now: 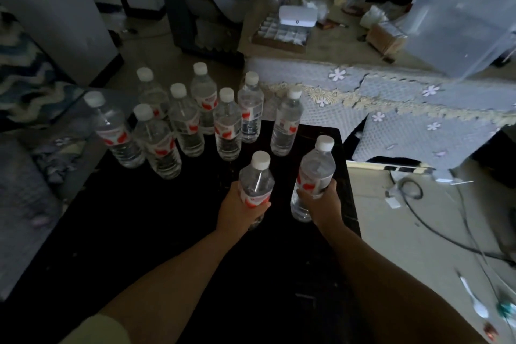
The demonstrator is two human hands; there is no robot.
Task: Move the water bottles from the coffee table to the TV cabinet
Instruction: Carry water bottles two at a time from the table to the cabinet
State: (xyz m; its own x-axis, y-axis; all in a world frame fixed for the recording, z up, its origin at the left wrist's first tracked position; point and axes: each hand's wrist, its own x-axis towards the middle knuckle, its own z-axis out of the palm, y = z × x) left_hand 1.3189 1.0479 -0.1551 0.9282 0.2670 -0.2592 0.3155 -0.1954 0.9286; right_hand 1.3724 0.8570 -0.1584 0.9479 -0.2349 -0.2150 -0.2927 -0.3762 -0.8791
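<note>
On the dark table (139, 218), 8 bottles (184, 120) are standing upright at the far-left end. The left hand (240, 211) is gripping 1 bottle (255, 184) fully; the right hand (321, 201) is wrapping another (314, 173), both over the table.

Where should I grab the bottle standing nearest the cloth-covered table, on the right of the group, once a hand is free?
Take that bottle around its labelled middle, coming from the near right side. It stands upright with a gap toward the hands, while another bottle crowds its left. The waist is likely easier to wrap than the small white cap.
</note>
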